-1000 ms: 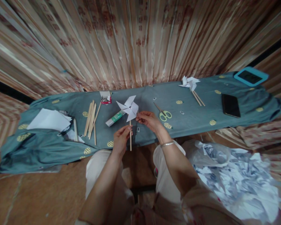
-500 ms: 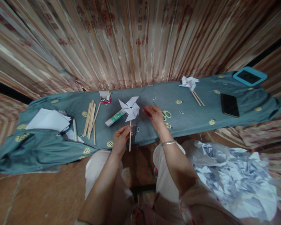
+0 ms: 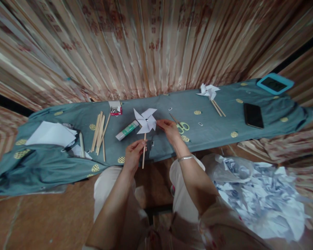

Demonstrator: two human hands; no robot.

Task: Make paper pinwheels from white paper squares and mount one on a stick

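Observation:
A white paper pinwheel point(image 3: 147, 121) with a round pin head at its centre stands upright on a thin wooden stick point(image 3: 144, 156). My left hand point(image 3: 133, 154) is closed around this stick, below the paper blades. At the pinwheel's right side is my right hand point(image 3: 170, 130), fingers stretched out and fingertips at the edge of a blade; whether they press on it I cannot tell. Behind the pinwheel to the left lies a green and white glue stick box point(image 3: 127, 130). Scissors with light green handles point(image 3: 182, 127) lie just beyond my right hand.
Wooden sticks point(image 3: 99, 133), a red box of pins point(image 3: 116, 110) and white paper sheets point(image 3: 52, 133) lie leftward on the green cloth point(image 3: 156, 100). Rightward are finished pinwheels point(image 3: 208, 91), a phone point(image 3: 253, 115) and a blue-framed device point(image 3: 275, 83). A bag of paper scraps point(image 3: 261, 198) stands below.
My right hand has moved left, bringing its fingertips up to the pinwheel's blade. The blades have turned slightly. My left hand keeps its hold on the stick.

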